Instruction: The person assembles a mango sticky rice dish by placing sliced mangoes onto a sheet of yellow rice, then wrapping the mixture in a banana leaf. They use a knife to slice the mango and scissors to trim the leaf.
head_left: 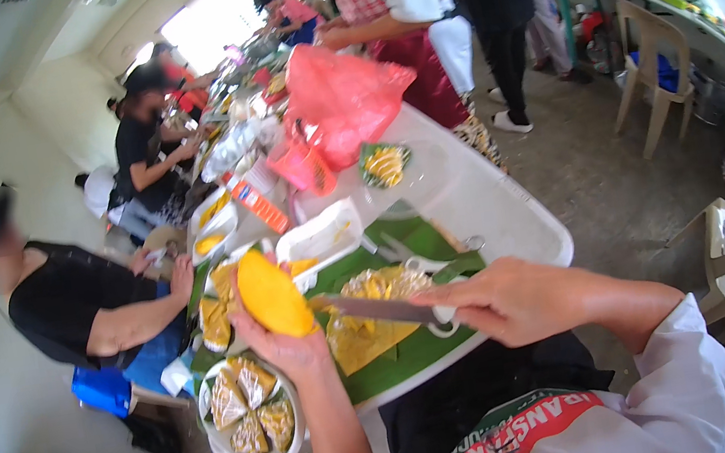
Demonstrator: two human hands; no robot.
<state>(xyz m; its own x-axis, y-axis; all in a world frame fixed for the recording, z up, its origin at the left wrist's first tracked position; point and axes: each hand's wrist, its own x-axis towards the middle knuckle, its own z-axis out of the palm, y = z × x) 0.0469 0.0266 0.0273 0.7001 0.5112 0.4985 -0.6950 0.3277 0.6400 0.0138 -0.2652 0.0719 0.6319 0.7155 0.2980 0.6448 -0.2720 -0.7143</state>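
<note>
Mid-frame: left hand cupped around smooth yellow oval fruit, likely mango, near left edge of white worktop. Right hand's grip wrapped round handle of grey steel knife, blade pointing left. Advice: brace fruit, keep fingertips clear of edge, draw short shallow strokes. Hidden: left fingers behind fruit, most of handle. Tip contact: cannot tell.

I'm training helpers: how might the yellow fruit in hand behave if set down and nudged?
The yellow fruit would probably rock or roll, since its sides look rounded. It may be slippery, as its surface looks smooth. It likely holds its shape: it shows no sagging in the left hand.
</note>
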